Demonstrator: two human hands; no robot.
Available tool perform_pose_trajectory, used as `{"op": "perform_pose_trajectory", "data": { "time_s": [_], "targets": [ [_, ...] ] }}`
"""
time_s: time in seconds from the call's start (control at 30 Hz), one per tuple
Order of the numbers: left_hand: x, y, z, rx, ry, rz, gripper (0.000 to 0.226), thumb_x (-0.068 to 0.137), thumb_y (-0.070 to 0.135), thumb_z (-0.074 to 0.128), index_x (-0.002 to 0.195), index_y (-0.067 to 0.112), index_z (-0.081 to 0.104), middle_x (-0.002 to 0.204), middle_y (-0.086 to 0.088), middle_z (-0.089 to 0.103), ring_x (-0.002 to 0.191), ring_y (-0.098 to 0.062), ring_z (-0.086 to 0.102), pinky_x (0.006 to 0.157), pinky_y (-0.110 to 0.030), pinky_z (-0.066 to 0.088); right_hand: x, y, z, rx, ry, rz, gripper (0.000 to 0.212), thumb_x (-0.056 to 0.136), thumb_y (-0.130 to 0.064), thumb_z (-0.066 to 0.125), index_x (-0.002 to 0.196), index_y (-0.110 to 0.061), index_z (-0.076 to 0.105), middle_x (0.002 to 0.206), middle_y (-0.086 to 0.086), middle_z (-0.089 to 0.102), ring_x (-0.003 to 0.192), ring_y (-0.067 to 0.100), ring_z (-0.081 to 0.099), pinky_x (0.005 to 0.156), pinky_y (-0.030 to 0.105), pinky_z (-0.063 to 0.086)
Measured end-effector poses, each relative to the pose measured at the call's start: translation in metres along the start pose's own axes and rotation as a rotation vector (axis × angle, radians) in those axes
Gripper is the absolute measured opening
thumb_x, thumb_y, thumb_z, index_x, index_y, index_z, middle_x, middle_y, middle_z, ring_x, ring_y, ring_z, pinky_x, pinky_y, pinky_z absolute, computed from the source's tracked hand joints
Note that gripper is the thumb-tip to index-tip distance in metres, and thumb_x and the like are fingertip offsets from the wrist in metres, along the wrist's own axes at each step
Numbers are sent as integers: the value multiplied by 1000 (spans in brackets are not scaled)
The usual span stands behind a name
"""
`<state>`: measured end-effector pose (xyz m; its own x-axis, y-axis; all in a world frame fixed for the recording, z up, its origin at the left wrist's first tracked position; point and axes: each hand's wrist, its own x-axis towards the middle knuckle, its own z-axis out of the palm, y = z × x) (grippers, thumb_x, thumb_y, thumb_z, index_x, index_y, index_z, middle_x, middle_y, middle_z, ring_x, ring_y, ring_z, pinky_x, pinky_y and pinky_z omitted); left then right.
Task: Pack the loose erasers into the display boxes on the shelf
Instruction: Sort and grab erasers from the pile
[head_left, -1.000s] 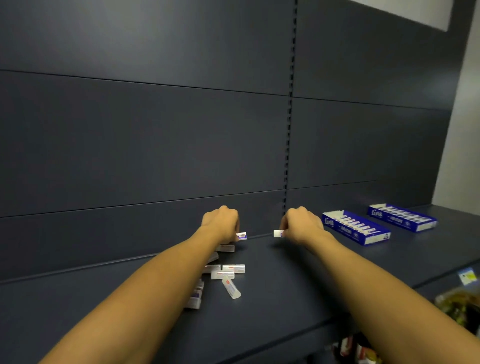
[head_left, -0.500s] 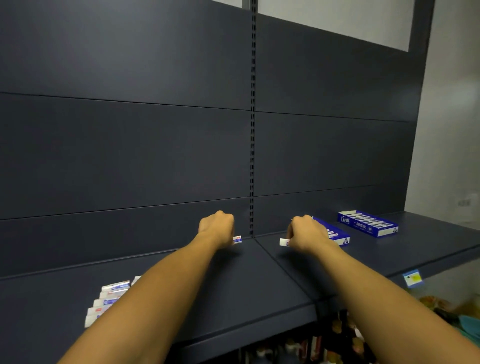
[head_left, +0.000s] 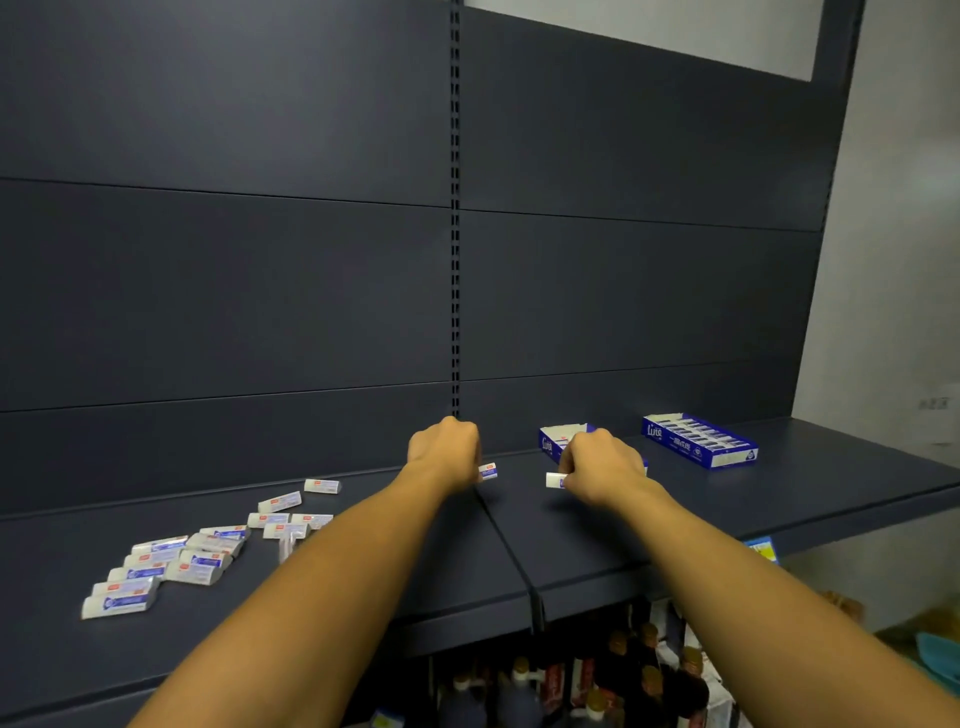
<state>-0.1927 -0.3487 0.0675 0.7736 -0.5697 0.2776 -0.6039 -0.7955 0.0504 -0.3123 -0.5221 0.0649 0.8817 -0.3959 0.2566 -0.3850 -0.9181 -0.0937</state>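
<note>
The right hand (head_left: 602, 462) is curled round one eraser (head_left: 557, 480), whose white end pokes out to the left of the knuckles, long axis running roughly along the shelf. Directly behind and just beside this hand sits the near box (head_left: 558, 440), open-topped and partly hidden by the fingers, so the right hand is plainly the closer one to it. The left hand (head_left: 444, 453) likewise grips an eraser (head_left: 488, 472), its end showing to the right of the fist, and the box lies further to its right, past the upright seam in the shelf (head_left: 779, 499). A second box (head_left: 698, 440), already rowed with erasers, stands well apart to the right. The loose pile (head_left: 197, 551) lies scattered to the left, beyond the left forearm. I'd judge the right eraser goes in first, turned to match the box's rows.
</note>
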Motion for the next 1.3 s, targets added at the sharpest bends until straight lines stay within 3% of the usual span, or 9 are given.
{"op": "perform_pose_trajectory", "data": {
  "time_s": [0.17, 0.43, 0.73, 1.0, 1.17, 1.3],
  "targets": [
    [28, 21, 7, -23, 7, 7, 15, 82, 18, 72, 96, 19, 78, 96, -3, 73, 82, -26, 69, 64, -31, 52, 21, 24, 4, 2, 15, 9, 18, 87, -19, 65, 101, -23, 76, 107, 4, 65, 92, 26, 64, 72, 34, 52],
    [90, 54, 31, -80, 0, 87, 15, 89, 24, 72, 103, 21, 77, 103, -1, 72, 90, -24, 68, 73, -35, 55, 78, 61, 22, 7, 8, 22, 23, 86, -23, 67, 108, -25, 73, 112, 3, 67, 97, 24, 66, 74, 36, 56],
    [156, 80, 50, -114, 16, 119, 18, 88, 31, 75, 104, 23, 78, 108, 3, 73, 96, -20, 68, 72, -33, 53, 138, 113, 33, 113, 3, 48, 14, 89, -26, 71, 103, -27, 75, 101, -2, 72, 89, 16, 66, 77, 35, 60],
    [188, 108, 62, -112, -14, 70, 15, 88, 30, 75, 101, 22, 79, 103, 4, 75, 90, -16, 68, 74, -35, 59, 178, 148, 46, 157, -9, -28, 14, 90, -26, 70, 102, -28, 75, 103, -4, 72, 89, 13, 65, 73, 30, 57],
    [196, 126, 65, -133, -11, 11, 14, 89, 29, 73, 100, 22, 78, 104, 5, 75, 91, -14, 67, 70, -31, 55, 197, 160, 55, 182, -41, -128, 14, 90, -28, 71, 103, -28, 75, 104, -6, 72, 88, 11, 64, 75, 30, 57],
    [188, 136, 70, -255, 80, -74, 14, 89, 30, 73, 101, 26, 80, 101, 9, 75, 90, -13, 67, 71, -32, 54, 200, 171, 63, 325, -21, -187, 16, 88, -29, 73, 104, -29, 77, 102, -9, 71, 86, 10, 64, 74, 31, 58]
  ]
}}
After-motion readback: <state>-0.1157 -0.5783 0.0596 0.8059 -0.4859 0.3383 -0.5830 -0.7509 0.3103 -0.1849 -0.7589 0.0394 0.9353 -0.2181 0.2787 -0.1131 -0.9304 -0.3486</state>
